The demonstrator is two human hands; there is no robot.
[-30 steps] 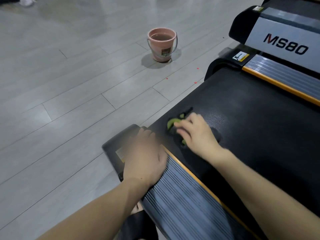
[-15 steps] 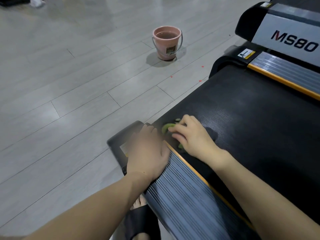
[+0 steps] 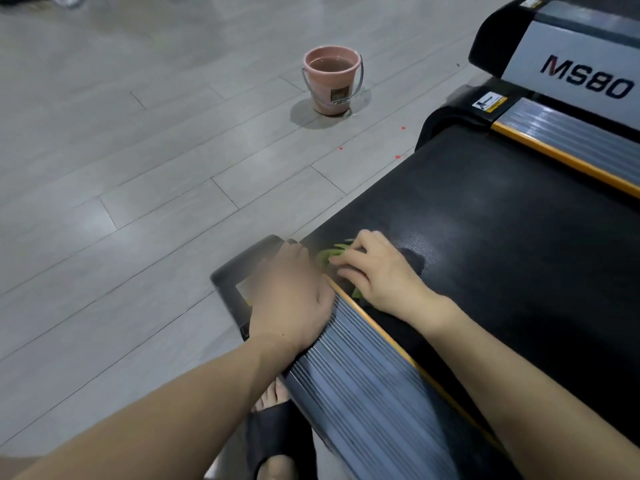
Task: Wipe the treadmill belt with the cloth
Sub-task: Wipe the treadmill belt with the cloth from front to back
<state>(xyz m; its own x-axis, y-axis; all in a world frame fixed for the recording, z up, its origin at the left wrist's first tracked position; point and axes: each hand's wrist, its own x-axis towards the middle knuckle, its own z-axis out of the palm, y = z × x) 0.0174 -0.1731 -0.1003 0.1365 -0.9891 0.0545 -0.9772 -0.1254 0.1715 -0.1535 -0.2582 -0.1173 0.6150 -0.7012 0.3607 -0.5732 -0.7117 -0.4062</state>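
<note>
The black treadmill belt [image 3: 502, 237] runs from lower right up toward the rear end. My right hand [image 3: 377, 271] presses a green and dark cloth [image 3: 327, 256] flat on the belt, close to the near side rail; most of the cloth is hidden under the palm. My left hand [image 3: 294, 289] rests flat on the grey ribbed side rail [image 3: 363, 375] and the black end cap [image 3: 239, 271], fingers spread, holding nothing. The two hands are almost touching.
A pink bucket [image 3: 332, 84] with water stands on the grey plank floor [image 3: 138, 168] beyond the treadmill's end. A second rail with an orange strip [image 3: 568, 161] borders the belt's far side, next to a treadmill marked MS80 [image 3: 585, 77]. My foot in a black slipper [image 3: 277, 434] is beside the rail.
My right hand has slid the cloth across the belt toward the near rail and my left hand. The left hand has stayed on the rail.
</note>
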